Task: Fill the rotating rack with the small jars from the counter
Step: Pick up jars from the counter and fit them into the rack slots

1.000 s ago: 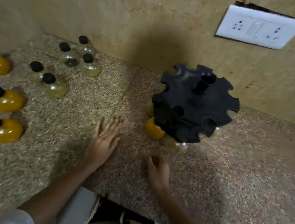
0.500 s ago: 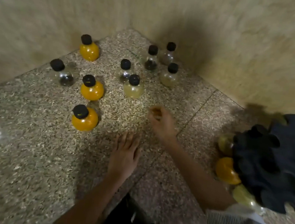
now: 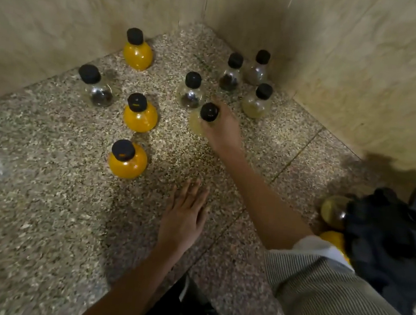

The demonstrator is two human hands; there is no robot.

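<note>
Speckled granite makes up the counter point(image 3: 41, 203), which runs into a corner of beige stone walls point(image 3: 355, 57); only the head view is given. On it the right hand point(image 3: 221, 129) reaches across toward the corner and its fingers are wrapped around the pale yellow jar point(image 3: 197, 123), whose black cap point(image 3: 209, 111) pokes up just left of the knuckles; the fingertips themselves are hidden behind the jar and blurred, so how tightly they press cannot be told. The left hand point(image 3: 184, 219) lies flat on the granite, palm down, fingers straight and close together, gripping nothing. Just beyond the right fingers stand three dusky jars: a clear one with dark contents point(image 3: 190, 94), another behind it point(image 3: 230, 78), and a pale one point(image 3: 256, 103) to the right, with a fourth point(image 3: 257, 69) nearest the wall. Well left of the right fingers stand three orange jars point(image 3: 140, 117), point(image 3: 127, 160), point(image 3: 137, 53) and a clear jar point(image 3: 98, 90). Far right of both hands, partly behind a striped sleeve point(image 3: 329, 287), sits the black rotating rack point(image 3: 385, 229); a pale jar point(image 3: 333, 210) and an orange one point(image 3: 335, 239) already hang in its lower tier.
</note>
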